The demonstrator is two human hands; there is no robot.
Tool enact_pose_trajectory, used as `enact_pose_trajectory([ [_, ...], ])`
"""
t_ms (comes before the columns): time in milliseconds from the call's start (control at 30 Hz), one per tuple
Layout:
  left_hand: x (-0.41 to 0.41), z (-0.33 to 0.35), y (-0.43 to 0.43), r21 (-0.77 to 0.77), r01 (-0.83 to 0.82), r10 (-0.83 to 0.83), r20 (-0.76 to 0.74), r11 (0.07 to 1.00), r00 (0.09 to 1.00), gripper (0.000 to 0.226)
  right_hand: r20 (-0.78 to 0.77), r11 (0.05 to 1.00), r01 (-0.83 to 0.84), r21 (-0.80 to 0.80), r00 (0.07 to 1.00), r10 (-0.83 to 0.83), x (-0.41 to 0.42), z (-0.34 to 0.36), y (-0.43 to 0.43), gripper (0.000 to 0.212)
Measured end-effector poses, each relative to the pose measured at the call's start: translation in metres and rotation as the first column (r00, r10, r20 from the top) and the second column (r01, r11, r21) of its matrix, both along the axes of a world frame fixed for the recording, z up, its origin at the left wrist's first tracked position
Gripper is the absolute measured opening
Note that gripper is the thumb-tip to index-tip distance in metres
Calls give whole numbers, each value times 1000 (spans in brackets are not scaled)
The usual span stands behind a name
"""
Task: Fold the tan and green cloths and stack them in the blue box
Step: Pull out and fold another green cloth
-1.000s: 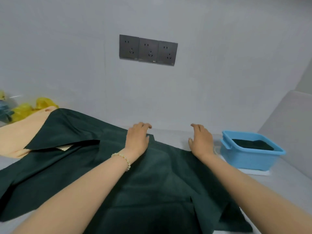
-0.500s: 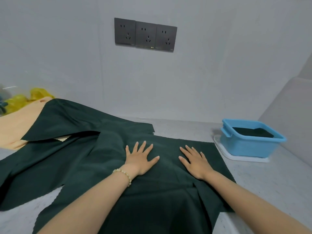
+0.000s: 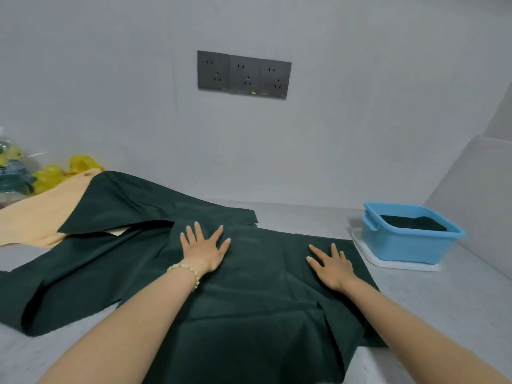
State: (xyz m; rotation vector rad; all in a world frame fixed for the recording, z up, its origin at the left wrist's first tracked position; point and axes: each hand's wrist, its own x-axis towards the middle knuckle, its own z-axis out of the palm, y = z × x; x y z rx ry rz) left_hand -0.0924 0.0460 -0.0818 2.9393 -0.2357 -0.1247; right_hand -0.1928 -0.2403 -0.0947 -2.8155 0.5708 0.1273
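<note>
A pale grey wall with a dark three-gang socket panel (image 3: pixel 243 74) backs a speckled grey counter (image 3: pixel 448 306), which meets a second wall on the right. The green cloth (image 3: pixel 249 306) being worked lies spread on the counter directly under both hands. The left hand (image 3: pixel 203 249) presses flat on it with fingers straight and fanned wide, a bead bracelet (image 3: pixel 185 271) at the wrist. The right hand (image 3: pixel 331 266) presses flat too, its fingers straight and a little closer together. Neither hand grips any fabric.

The cloth's far edge runs across just beyond the fingertips, left to right. Its long axis seems to run from that edge back toward the person, where the near end drapes over the counter's front. Its right edge lies just beside the right hand, so that hand is nearer the blue box (image 3: pixel 410 246). The box stands on a white tray (image 3: pixel 368 257) a little to the right of the cloth, with one folded dark cloth (image 3: pixel 412 223) already inside.

The fabric is deep green, matte and thin, with small zigzag-cut edges and a soft ridge below the right wrist. It looks limp and likely to slide. Further green cloths (image 3: pixel 116 200) overlap to the left, partly covering a tan cloth (image 3: pixel 33 217). Yellow bags (image 3: pixel 55 173) sit behind that. This looks like smoothing ahead of a fold, with most cloths not yet folded
</note>
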Motion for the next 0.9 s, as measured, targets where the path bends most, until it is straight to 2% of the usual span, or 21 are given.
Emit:
enact_pose_trajectory([
  [200, 34, 11, 3, 11, -47, 46, 51, 999, 998, 59, 28, 998, 52, -25, 998, -52, 28, -4, -2, 54],
  [400, 48, -11, -4, 76, -32, 34, -34, 997, 999, 56, 76, 998, 39, -52, 997, -35, 37, -12, -5, 55],
  [533, 47, -24, -8, 53, -14, 12, 44, 998, 999, 54, 127, 997, -12, -78, 992, 22, 37, -16, -7, 59],
  [700, 44, -22, -5, 51, 10, -14, 73, 999, 997, 54, 156, 996, -34, -88, 987, 48, 36, -18, -6, 62],
  [800, 42, -21, -4, 43, 3, -6, 53, 999, 999, 55, 178, 996, -42, -78, 983, 56, 33, -20, -5, 63],
  [900, 40, -19, -5, 42, -78, 79, -3, 996, 997, 53, 168, 996, -50, -79, 984, 63, 33, -19, -5, 63],
])
